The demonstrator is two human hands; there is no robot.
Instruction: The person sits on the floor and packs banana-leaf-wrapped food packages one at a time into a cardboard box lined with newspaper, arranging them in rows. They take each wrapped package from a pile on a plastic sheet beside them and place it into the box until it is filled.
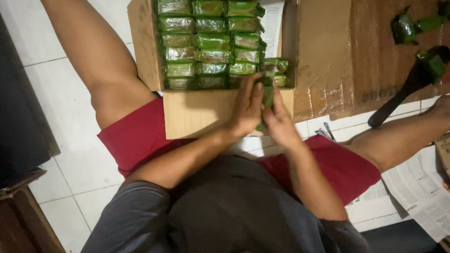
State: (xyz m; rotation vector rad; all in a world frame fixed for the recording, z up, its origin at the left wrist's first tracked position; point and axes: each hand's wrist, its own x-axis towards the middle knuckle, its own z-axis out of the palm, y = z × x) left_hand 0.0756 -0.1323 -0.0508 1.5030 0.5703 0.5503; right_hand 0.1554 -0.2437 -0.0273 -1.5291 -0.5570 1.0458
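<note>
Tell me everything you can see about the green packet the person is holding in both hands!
The green packet is small and wrapped in what looks like shiny green leaf or film. It stands upright between the left hand and the right hand, whose fingers press it from both sides and hide most of it. It sits at the front edge of the cardboard box, beside rows of similar packets packed inside.

White square floor tiles with thin grey grout lines (62,86) under dim light; a dark wooden furniture piece (7,223) fills the bottom-left corner.
</note>
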